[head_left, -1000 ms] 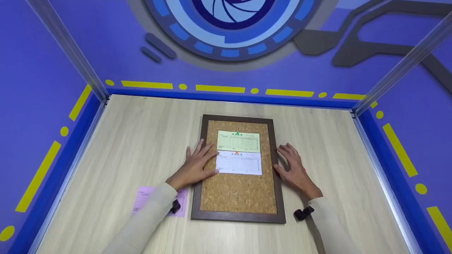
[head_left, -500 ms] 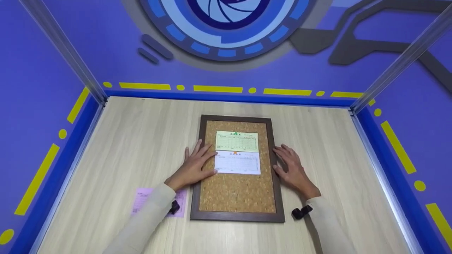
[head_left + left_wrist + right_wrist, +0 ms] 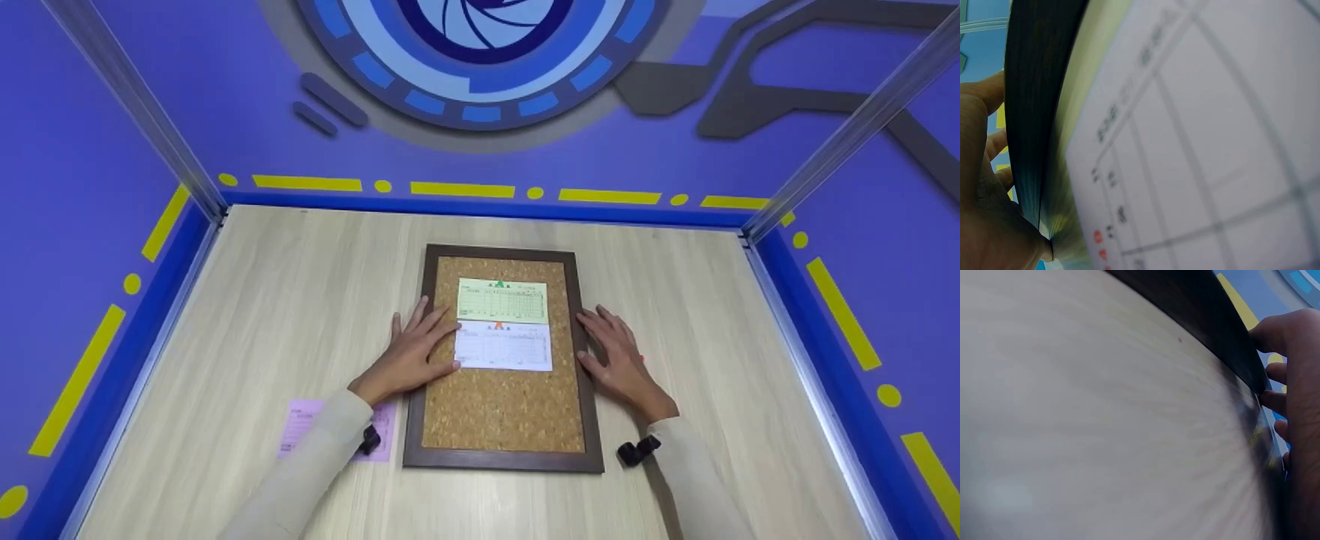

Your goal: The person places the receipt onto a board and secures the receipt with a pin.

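Scarcely any movement since a second ago. Dark-framed cork board point(image 3: 503, 412) flat on worktop point(image 3: 697, 300); printed green slip point(image 3: 502, 300) above white slip point(image 3: 503, 349). Left hand point(image 3: 407, 356) spread over left rail; right hand point(image 3: 624, 367), loosely spread, apparently touches right edge.

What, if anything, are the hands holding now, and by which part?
Nothing appears gripped. The left hand lies spread over the left side of the corkboard, beside the white slip; the right hand touches the corkboard's right edge.
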Demonstrator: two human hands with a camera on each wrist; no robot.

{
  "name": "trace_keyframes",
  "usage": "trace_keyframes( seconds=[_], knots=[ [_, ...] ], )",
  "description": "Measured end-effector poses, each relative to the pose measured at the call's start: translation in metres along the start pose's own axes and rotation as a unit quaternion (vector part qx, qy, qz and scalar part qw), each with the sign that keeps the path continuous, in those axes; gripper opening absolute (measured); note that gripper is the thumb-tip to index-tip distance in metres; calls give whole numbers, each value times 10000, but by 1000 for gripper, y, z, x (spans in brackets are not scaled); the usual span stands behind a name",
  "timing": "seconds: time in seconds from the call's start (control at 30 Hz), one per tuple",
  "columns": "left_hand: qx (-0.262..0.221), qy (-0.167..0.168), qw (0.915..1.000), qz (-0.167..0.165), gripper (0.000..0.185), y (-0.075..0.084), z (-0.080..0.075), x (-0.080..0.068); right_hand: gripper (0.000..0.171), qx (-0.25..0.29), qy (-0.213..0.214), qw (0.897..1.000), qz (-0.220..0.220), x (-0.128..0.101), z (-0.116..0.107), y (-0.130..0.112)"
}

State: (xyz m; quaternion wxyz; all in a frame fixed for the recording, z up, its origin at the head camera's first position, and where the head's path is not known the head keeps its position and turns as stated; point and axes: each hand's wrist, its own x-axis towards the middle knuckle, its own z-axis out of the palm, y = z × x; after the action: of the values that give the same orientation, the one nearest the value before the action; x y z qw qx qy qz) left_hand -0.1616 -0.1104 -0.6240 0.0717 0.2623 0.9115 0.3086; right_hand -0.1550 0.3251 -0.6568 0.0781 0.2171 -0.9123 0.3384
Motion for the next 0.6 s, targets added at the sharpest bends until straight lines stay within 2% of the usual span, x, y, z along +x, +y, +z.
trace_keyframes(
  seconds=[0.6],
  knots=[
    [40,-53,9999,-99,74,2,0,0,68,18,-40,10000,16,-2,1,0]
  ],
)
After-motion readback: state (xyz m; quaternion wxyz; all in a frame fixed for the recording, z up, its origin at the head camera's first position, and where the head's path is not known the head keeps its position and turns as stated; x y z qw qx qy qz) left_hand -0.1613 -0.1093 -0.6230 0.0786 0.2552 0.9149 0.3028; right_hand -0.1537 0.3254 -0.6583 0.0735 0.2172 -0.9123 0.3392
